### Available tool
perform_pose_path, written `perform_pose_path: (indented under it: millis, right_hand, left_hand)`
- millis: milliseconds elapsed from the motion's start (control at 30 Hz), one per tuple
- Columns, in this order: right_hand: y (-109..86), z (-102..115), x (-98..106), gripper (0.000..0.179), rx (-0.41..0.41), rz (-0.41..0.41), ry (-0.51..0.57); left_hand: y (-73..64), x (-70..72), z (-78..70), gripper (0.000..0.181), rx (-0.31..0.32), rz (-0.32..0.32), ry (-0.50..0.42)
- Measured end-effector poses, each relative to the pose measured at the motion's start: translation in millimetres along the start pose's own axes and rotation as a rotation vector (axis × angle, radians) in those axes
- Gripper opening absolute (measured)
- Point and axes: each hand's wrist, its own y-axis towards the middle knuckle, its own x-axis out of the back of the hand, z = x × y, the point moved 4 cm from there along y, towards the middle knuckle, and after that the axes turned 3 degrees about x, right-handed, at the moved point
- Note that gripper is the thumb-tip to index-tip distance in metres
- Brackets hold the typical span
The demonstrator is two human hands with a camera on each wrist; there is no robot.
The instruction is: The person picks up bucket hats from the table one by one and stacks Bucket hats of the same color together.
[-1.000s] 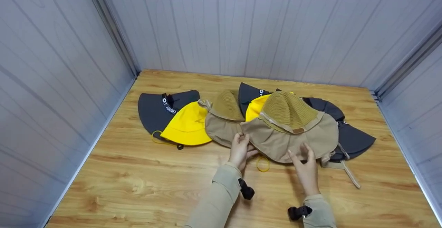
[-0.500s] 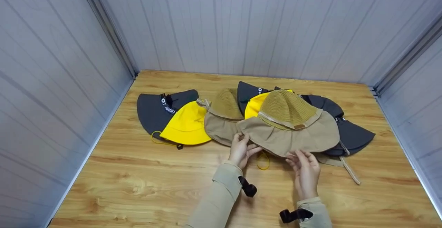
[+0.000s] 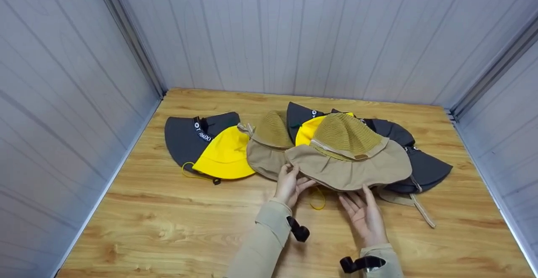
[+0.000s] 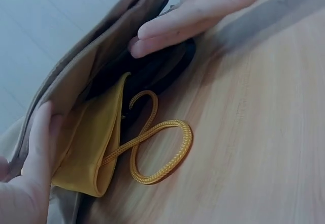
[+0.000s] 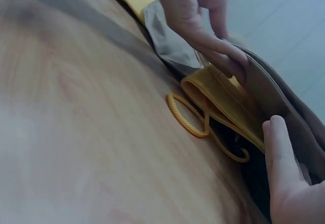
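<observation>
A tan wide-brimmed sun hat (image 3: pixel 353 156) with an olive ribbed crown lies uppermost on the right-hand heap, its front brim lifted off the table. My left hand (image 3: pixel 290 187) pinches the brim near its left front edge, fingers beneath. At the front edge, my right hand (image 3: pixel 363 215) has straight, spread fingers under the brim, with one digit touching the edge. Beneath the raised brim, a yellow hat (image 4: pixel 89 148) shows its edge and a looped yellow cord (image 4: pixel 162 173). Dark hats (image 3: pixel 428 170) stick out at the right, mostly covered.
Left of the heap, another tan sun hat (image 3: pixel 269 156) overlaps a yellow bucket hat (image 3: pixel 227 154), which partly covers a dark grey hat (image 3: pixel 180 139) with a lettered band. A tan strap (image 3: pixel 423 213) trails at right. Pale panels (image 3: pixel 235 34) enclose the wooden table (image 3: pixel 168 223).
The right hand has moved from on top of the brim to its front edge, fingers now underneath. The front brim looks smoother. The left hand has kept its grip.
</observation>
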Motion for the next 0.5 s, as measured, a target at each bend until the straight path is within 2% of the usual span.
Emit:
perform_pose_path:
  millis: [233,367,500]
  right_hand:
    - [5.6,22.0,-1.6,0.009,0.056,0.077,0.135]
    - [6.3,25.5,-5.4,0.015,0.109,0.156,0.178]
    - [4.5,21.1,-8.4,0.025,0.14,0.198,0.231]
  left_hand:
    - [-0.7,2.5,-8.8,0.024,-0.017,-0.018,-0.014]
    - [-2.3,2.5,-10.9,0.037,-0.02,-0.002,-0.045]
    - [-5.1,0.0,-9.2,0.046,-0.034,0.051,-0.087]
